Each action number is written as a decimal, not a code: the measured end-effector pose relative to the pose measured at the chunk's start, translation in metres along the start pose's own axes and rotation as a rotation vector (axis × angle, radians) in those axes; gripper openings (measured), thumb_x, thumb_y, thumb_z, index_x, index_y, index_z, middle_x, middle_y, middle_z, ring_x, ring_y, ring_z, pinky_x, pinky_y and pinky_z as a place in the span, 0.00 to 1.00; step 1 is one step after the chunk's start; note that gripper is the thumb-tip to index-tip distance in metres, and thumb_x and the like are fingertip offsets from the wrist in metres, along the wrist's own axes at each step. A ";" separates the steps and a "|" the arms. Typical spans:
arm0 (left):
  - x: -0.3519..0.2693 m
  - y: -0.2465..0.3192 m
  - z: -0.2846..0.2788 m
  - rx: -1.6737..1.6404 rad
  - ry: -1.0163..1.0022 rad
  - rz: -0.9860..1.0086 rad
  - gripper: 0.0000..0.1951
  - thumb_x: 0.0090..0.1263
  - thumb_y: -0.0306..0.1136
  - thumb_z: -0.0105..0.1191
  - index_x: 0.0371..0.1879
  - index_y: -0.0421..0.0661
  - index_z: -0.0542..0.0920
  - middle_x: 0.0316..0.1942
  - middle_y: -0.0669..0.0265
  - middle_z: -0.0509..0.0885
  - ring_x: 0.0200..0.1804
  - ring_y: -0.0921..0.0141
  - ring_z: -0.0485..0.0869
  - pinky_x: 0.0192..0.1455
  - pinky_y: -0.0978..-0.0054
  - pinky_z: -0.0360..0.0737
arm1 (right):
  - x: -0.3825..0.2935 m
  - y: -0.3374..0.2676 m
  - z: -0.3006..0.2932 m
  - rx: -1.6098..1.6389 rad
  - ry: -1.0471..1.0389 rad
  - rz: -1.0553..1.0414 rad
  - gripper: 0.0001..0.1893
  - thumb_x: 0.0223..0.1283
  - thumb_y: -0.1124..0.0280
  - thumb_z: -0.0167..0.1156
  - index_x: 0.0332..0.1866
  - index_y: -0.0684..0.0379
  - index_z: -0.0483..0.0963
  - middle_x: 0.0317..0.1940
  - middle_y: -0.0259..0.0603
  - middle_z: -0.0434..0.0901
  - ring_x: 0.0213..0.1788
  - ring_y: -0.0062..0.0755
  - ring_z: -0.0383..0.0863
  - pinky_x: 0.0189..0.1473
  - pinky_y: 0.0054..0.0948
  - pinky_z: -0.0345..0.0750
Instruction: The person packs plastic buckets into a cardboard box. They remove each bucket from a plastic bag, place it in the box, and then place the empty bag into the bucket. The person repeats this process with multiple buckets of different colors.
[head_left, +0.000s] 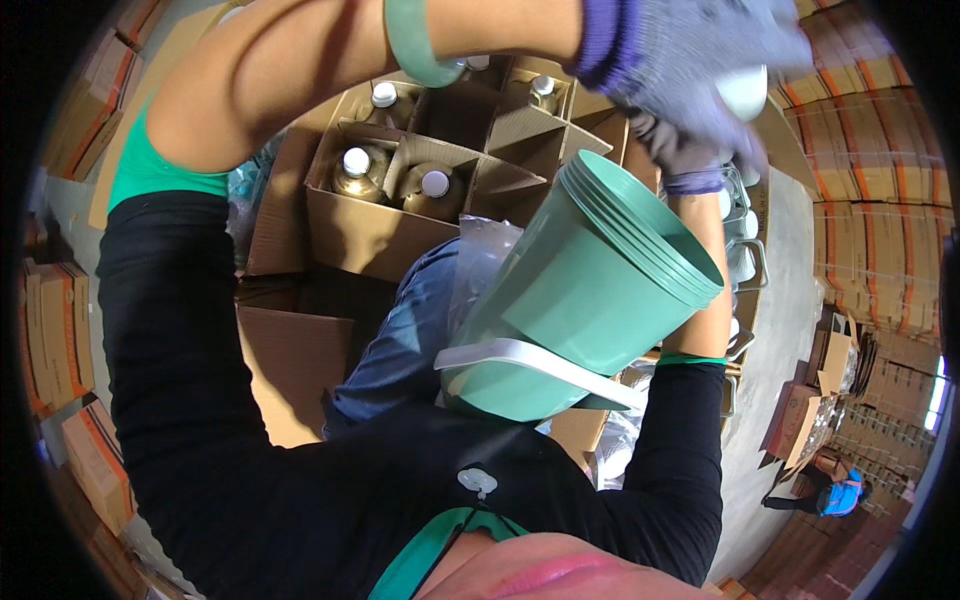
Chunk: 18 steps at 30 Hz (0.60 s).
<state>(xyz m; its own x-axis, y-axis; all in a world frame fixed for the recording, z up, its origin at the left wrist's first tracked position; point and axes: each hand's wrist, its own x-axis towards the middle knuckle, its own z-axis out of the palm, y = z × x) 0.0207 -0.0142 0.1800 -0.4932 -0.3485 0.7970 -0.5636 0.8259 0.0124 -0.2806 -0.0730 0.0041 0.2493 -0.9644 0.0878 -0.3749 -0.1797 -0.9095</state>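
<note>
My left hand (697, 64), in a grey knitted glove with a purple cuff, is blurred at the top right. It overlaps my right hand (664, 146), gloved alike and partly hidden. Beside their fingers shows a rounded white object (744, 94); which hand grips it, I cannot tell. Below, a tilted stack of green plastic tubs (555, 300) rests against my body and right forearm, its open rims facing up and right, a white handle (517, 356) across it. A clear plastic bag (480, 262) lies behind it. Ahead, a divided cardboard box (375, 221) holds several white-capped bottles (356, 180).
An open carton (292, 367) stands at the left, by my jeans-clad leg. White-lidded items with wire-like handles (746, 262) line a carton at the right. Stacked cartons (862, 150) rise beyond the concrete floor. Another person (840, 495) in a blue top is far off at the lower right.
</note>
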 end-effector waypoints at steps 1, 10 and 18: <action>0.000 0.006 -0.002 0.037 -0.003 -0.025 0.23 0.61 0.46 0.60 0.47 0.39 0.80 0.45 0.47 0.81 0.47 0.52 0.83 0.50 0.56 0.81 | 0.004 0.001 0.007 -0.045 -0.015 -0.092 0.35 0.70 0.48 0.54 0.72 0.62 0.60 0.64 0.49 0.70 0.62 0.40 0.75 0.65 0.39 0.74; -0.060 -0.009 0.071 -0.010 0.514 0.175 0.28 0.64 0.46 0.61 0.58 0.41 0.77 0.58 0.48 0.76 0.57 0.52 0.80 0.55 0.55 0.80 | -0.126 -0.051 0.010 0.809 -0.058 -0.026 0.30 0.74 0.46 0.48 0.67 0.62 0.69 0.57 0.45 0.78 0.57 0.39 0.80 0.57 0.39 0.80; -0.134 0.055 0.041 -0.511 0.063 -0.255 0.23 0.85 0.42 0.34 0.63 0.39 0.77 0.60 0.49 0.79 0.65 0.52 0.76 0.71 0.59 0.69 | -0.181 0.013 0.043 0.795 0.253 0.287 0.40 0.70 0.38 0.47 0.75 0.61 0.62 0.66 0.50 0.74 0.65 0.44 0.77 0.66 0.42 0.77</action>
<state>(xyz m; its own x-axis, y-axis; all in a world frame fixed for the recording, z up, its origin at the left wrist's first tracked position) 0.0287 0.0594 0.0487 -0.3343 -0.5507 0.7648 -0.2602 0.8339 0.4867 -0.2919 0.1076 -0.0409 0.0001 -0.9827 -0.1854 0.3634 0.1728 -0.9155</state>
